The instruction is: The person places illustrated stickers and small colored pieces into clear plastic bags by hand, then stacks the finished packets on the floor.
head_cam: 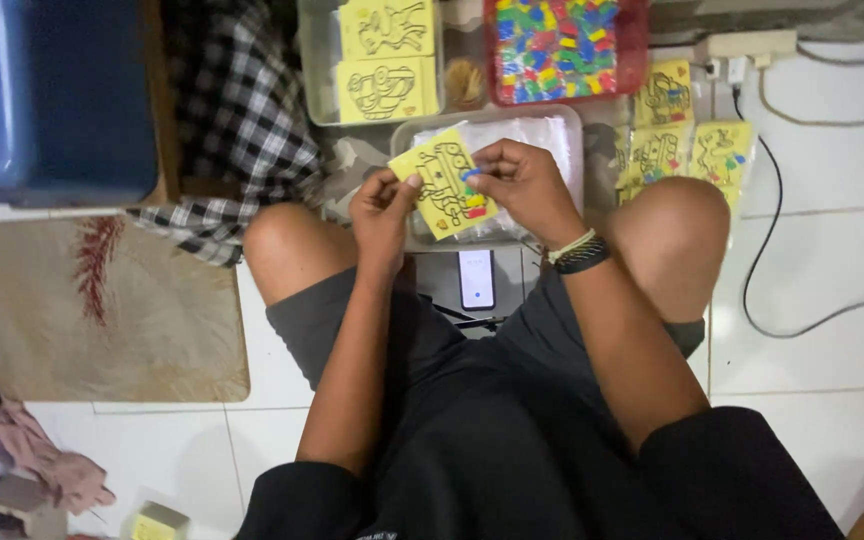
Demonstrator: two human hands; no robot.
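Both hands meet over the person's lap, between the raised knees, and share one yellow card printed with a black line drawing and dotted with a few coloured bits. Left hand pinches the card's left edge between thumb and fingers, holding it tilted. Right hand has its fingers curled in, thumb and forefinger closed on a small blue piece that touches the card's face near its upper right. A dark wristband with a pale cord beside it circles the right wrist. Just beyond the card, on the floor, sits a clear plastic tray with see-through wrappers in it. Behind that stands a red tray heaped with small pieces in many colours, and to its left another clear tray carrying two more yellow cards. A loose stack of yellow cards lies on the white tiled floor past the right knee, near a white power strip and its cables. A phone rests on the floor between the legs. Off to the left are a checked cloth, a blue plastic box and a beige mat with a red plant motif.
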